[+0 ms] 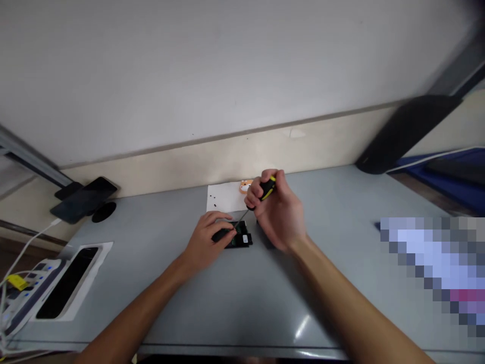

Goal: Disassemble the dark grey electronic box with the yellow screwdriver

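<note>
A small black device with a green circuit board and a white label (238,238) lies near the middle of the grey table. My left hand (207,235) grips its left side, thumb and fingers closed around a dark part of it. In my right hand (280,215) is a screwdriver (268,188) with a black and yellow handle, held tilted. Its thin shaft slants down to the left, and the tip meets the board beside my left fingertips; exact contact is too small to tell. Behind the device lies a white sheet (223,197) bearing several tiny dark pieces.
An orange and white object (245,186) sits on the sheet. At left are a phone on a stand (85,199), a phone lying on white paper (68,283) and a power strip (32,293) with cables. A black cylinder (405,134) stands back right; a pixelated patch covers the right side.
</note>
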The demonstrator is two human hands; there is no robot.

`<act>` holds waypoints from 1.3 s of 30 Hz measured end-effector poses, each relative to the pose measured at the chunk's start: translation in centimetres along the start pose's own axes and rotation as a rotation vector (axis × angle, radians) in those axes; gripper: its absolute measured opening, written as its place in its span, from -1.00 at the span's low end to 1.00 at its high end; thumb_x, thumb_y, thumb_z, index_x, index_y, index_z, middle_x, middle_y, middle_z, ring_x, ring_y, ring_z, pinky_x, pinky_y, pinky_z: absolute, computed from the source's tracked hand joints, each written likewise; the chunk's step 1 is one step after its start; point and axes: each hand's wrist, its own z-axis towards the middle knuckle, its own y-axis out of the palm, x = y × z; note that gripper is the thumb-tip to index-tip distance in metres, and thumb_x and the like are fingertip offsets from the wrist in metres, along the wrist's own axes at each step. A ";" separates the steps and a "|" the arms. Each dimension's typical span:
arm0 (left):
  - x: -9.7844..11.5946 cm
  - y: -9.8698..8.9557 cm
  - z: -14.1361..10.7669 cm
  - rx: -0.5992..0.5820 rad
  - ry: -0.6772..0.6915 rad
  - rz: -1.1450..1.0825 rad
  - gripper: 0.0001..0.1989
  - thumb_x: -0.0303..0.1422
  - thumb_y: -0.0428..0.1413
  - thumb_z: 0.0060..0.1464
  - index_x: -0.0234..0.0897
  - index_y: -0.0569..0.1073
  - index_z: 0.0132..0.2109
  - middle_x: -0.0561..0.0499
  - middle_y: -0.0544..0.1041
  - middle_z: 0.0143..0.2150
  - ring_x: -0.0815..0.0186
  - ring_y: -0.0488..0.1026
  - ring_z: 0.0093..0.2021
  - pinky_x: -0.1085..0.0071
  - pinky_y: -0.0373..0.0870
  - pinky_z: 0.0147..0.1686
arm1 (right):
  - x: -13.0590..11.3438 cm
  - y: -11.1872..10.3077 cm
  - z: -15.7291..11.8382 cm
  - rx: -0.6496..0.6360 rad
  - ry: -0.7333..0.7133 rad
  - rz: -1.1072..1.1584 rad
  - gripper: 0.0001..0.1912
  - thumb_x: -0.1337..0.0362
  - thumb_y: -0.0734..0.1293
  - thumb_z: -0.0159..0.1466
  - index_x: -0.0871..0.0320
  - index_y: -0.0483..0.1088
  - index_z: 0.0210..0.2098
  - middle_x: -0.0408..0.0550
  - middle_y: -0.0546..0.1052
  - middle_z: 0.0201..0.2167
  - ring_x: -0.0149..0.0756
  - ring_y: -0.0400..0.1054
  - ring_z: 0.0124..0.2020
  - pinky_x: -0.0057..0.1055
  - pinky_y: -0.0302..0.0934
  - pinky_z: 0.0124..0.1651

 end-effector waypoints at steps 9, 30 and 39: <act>-2.3 -0.9 7.5 -0.077 0.045 0.262 -0.87 -0.28 0.17 0.31 -0.17 0.60 -0.17 -0.02 0.61 -0.07 0.18 0.47 0.02 0.14 0.37 0.11 | -1.0 -2.5 1.7 0.119 -0.214 -0.161 -0.61 -0.17 0.24 0.37 0.00 0.22 -0.32 -0.18 0.20 -0.47 -0.33 0.16 -0.50 -0.36 0.24 -0.37; -3.3 -3.8 1.7 -0.197 -0.174 0.162 -0.73 -0.24 -0.09 0.45 -0.22 0.47 -0.02 0.01 0.52 -0.18 0.31 0.44 -0.25 0.36 0.36 -0.21 | 0.9 0.3 -0.1 0.022 -0.165 -0.165 -0.65 -0.15 0.22 0.40 -0.02 0.26 -0.26 -0.15 0.26 -0.42 -0.32 0.20 -0.44 -0.33 0.26 -0.30; -3.8 -3.0 -0.2 -0.232 -0.080 0.111 -0.70 -0.29 -0.12 0.47 -0.22 0.48 -0.11 -0.03 0.48 -0.16 0.26 0.44 -0.14 0.30 0.39 -0.06 | 5.1 3.2 2.2 -0.129 -0.146 -0.250 -0.62 -0.14 0.16 0.45 0.03 0.29 -0.24 -0.18 0.31 -0.44 -0.39 0.17 -0.48 -0.40 0.10 -0.40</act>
